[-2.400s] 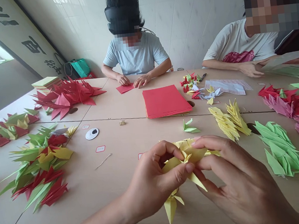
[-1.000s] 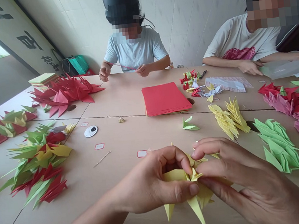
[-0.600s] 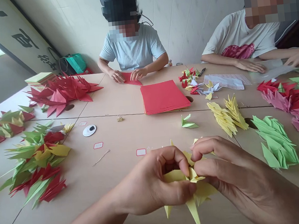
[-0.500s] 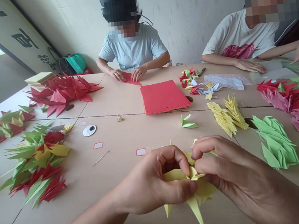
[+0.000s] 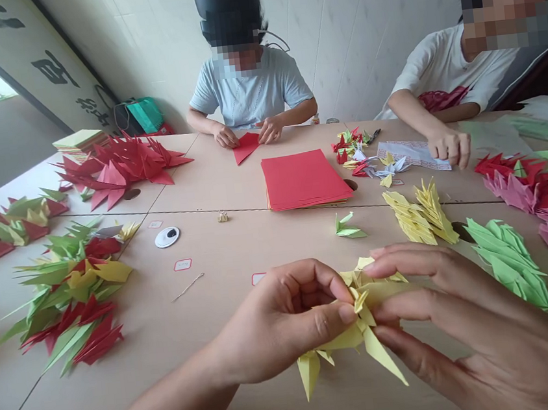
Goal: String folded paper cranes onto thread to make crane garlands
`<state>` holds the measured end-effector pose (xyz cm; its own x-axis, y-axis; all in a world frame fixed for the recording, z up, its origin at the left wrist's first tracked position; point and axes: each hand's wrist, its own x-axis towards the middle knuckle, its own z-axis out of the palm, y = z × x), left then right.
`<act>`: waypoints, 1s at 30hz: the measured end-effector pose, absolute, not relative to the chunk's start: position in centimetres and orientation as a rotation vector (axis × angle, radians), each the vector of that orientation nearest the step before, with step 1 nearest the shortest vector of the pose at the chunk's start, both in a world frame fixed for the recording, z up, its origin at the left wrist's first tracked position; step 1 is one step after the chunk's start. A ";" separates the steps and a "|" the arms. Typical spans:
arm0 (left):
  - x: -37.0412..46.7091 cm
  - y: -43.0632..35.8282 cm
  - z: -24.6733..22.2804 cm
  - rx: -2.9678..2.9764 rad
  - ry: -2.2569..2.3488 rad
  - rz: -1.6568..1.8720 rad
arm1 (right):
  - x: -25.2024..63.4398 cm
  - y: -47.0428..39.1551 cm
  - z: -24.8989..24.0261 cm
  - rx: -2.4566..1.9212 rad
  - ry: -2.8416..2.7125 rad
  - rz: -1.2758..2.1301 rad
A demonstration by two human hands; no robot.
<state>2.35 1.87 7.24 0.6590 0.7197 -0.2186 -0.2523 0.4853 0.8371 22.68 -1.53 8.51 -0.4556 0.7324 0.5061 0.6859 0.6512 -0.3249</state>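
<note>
Yellow folded-paper origami [image 5: 354, 336], made of several pointed pieces, is between my hands near the table's front. My left hand [image 5: 295, 317] pinches its middle with thumb and forefinger. On the right side, my right hand [image 5: 442, 318] grips it with the fingers and thumb; part of the paper is hidden behind them. A small green folded-paper piece [image 5: 349, 226] lies just beyond my hands. Two yellow bundles of folded pieces [image 5: 410, 217] and a green bundle [image 5: 508, 262] rest to the right.
A red paper stack [image 5: 305, 179] lies mid-table. Red, green and yellow folded pieces [image 5: 77, 284] pile up at left, near a googly eye [image 5: 167, 236], a binder clip [image 5: 223, 216] and a needle-like wire [image 5: 188, 287]. Across the table, a person [image 5: 249, 90] folds red paper; another person [image 5: 441, 76] reaches forward.
The yellow origami has turned in my hands, its long point swinging rightward. My right fingers have spread along it. Across the table, the red paper has turned and the other person's hand has shifted.
</note>
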 end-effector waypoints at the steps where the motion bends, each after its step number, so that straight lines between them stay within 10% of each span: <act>1: 2.4 1.9 7.2 0.867 0.607 0.638 | 22.6 -1.6 8.5 -1.094 -2.240 0.087; 30: 2.6 1.5 7.3 0.938 0.676 0.667 | 22.1 -1.5 8.8 -1.038 -2.194 0.053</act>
